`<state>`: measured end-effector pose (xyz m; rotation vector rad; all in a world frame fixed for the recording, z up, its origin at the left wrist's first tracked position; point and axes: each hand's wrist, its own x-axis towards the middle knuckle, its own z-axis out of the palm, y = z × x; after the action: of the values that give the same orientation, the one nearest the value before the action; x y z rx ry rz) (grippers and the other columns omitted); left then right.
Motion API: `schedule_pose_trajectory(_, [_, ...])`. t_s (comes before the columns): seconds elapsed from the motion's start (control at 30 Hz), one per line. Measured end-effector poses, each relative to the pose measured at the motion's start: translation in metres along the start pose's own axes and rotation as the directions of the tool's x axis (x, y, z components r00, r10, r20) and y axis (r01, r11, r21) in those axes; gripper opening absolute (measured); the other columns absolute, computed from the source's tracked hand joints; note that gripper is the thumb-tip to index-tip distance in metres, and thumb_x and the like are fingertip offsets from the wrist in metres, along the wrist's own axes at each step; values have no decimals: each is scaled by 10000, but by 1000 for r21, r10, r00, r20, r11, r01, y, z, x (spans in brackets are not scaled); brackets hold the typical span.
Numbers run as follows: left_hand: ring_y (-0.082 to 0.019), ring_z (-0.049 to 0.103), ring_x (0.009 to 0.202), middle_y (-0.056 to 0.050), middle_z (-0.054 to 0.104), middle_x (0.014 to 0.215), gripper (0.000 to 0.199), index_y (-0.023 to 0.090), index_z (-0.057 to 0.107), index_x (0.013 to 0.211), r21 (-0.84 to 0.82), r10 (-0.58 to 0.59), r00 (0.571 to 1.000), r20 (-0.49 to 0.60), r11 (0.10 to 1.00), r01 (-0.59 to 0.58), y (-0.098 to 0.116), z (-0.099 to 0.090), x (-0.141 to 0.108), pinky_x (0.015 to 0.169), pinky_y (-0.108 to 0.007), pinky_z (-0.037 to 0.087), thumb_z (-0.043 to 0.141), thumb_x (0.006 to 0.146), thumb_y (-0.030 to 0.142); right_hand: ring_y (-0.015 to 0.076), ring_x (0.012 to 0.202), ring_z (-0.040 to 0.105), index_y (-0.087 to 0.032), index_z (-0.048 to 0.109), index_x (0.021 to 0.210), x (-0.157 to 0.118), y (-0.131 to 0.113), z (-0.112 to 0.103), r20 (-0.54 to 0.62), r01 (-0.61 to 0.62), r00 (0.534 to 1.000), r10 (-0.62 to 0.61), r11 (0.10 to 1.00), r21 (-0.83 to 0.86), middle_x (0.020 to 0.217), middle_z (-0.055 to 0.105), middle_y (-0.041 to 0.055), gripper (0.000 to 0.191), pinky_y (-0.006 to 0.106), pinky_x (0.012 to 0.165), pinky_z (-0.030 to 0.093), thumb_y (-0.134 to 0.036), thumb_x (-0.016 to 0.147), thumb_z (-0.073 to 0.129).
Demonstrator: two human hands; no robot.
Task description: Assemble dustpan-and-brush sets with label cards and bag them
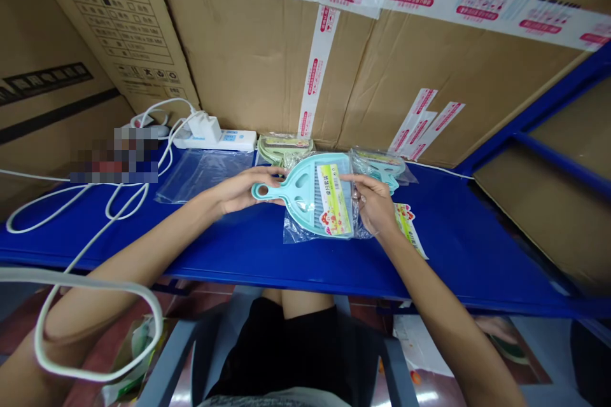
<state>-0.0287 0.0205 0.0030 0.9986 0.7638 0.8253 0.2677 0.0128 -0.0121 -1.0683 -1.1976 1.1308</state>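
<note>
A light teal mini dustpan (305,178) lies level just over the blue table, with a bristled brush showing inside its pan. A printed label card (335,200) rests across the bristles. My left hand (245,189) is closed around the dustpan's handle end. On the right, my right hand (375,203) pinches the wide edge, where a clear plastic bag (296,229) crinkles around and under the pan. Behind it lie a bagged green dustpan set (279,147) and a bagged teal dustpan set (382,162). Another label card (409,226) sits beside my right wrist.
Flat clear bags (205,172) lie on the table (267,264) at the left, before a white power strip (241,140). Loose white cable (100,229) loops over the left side and front edge. Large cardboard boxes (248,57) wall off the back; a blue metal frame (539,95) rises at the right.
</note>
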Motion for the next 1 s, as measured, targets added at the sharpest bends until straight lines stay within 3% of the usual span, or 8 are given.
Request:
schedule_pose_trajectory(0.2, [-207,745,746,-118,785,889,309,140,794,1011,68,26,998,-53,997,-22,-7,2,4,679,-335,661,900,809,347,136,592,564,-247,859,845,0,1,1,55,-46,998,43,997,55,770,739,27,196,281,556,488,-373,709,794])
schedule_pose_trajectory(0.33, [-189,718,641,-70,769,809,336,163,792,988,77,54,992,-118,996,-45,-10,-2,5,599,-343,660,957,741,320,177,772,653,-249,878,880,-2,-1,-2,149,-52,988,44,998,48,974,788,45,210,277,608,526,-340,696,834])
schedule_pose_trajectory(0.5, [-200,728,638,-68,794,833,395,189,813,1062,82,93,985,-146,993,-82,-10,-5,6,571,-344,656,963,708,283,103,614,527,-248,889,1031,-5,-4,-7,243,-51,968,63,997,-53,943,766,27,328,237,509,417,-367,725,877])
schedule_pose_trajectory(0.57, [-202,729,643,-69,803,850,424,193,822,1067,83,108,980,-167,992,-95,-10,-4,6,567,-340,655,975,679,270,117,652,572,-265,882,1084,-5,-4,-8,282,-60,956,77,996,-69,1005,780,33,361,239,525,448,-387,744,886])
schedule_pose_trajectory(0.7, [-207,731,642,-60,804,836,427,190,825,1021,85,161,965,-209,986,-146,-11,-2,7,538,-326,637,996,636,262,212,895,708,-282,865,1148,-6,-4,-9,406,-16,912,60,994,-110,1199,799,65,398,293,666,572,-434,782,893])
schedule_pose_trajectory(0.83, [-198,740,645,-61,809,830,401,181,814,988,89,205,946,-251,978,-188,-14,-2,9,551,-293,601,992,633,232,297,1185,708,-271,843,1211,-7,-2,-7,508,97,861,-21,988,-124,1250,808,68,447,423,1011,577,-402,789,914])
schedule_pose_trajectory(0.9, [-180,748,679,-66,816,852,363,170,811,938,92,246,926,-287,969,-229,-14,-2,10,606,-272,591,988,621,184,306,1118,733,-263,839,1219,-7,0,-6,480,96,877,-14,985,-146,1192,825,62,489,444,973,597,-399,760,938])
schedule_pose_trajectory(1.0, [-150,734,691,-60,814,861,316,161,820,885,102,268,905,-331,963,-248,-13,0,10,643,-248,568,985,615,148,263,866,751,-247,849,1189,-6,4,-5,395,53,919,17,985,-166,1060,846,57,509,404,774,628,-400,717,964])
